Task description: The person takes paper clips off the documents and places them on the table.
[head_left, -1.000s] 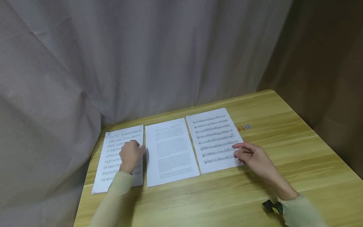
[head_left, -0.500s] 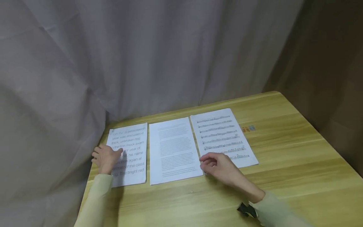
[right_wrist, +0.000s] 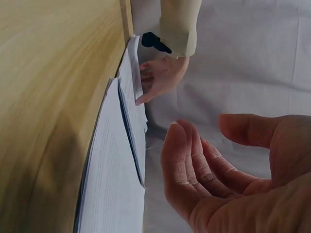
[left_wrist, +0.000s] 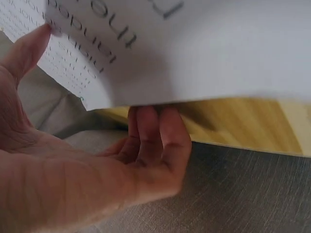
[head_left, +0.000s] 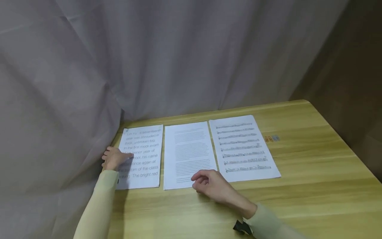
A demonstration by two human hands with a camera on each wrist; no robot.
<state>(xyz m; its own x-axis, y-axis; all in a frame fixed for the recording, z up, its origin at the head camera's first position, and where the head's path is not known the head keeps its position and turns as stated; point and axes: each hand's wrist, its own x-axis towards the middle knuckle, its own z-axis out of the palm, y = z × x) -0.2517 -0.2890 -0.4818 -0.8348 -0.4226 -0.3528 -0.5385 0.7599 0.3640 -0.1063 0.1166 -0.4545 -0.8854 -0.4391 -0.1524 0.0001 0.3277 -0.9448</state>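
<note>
White large-print paper stack [head_left: 144, 163] lies lengthwise away from the person, mostly right of the nearer left hand [head_left: 114, 159], whose grip pinches its left edge; the right hand [head_left: 215, 187], loosely curled, holds nothing.

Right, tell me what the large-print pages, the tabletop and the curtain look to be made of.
Large-print pages: apparently matte paper, thin and white with dark lettering. Tabletop: wood or a wood-print laminate, smooth with a faint sheen; the streaky yellow grain leaves either open. Curtain: probably woven cloth, dull grey, since it hangs in soft folds.
</note>
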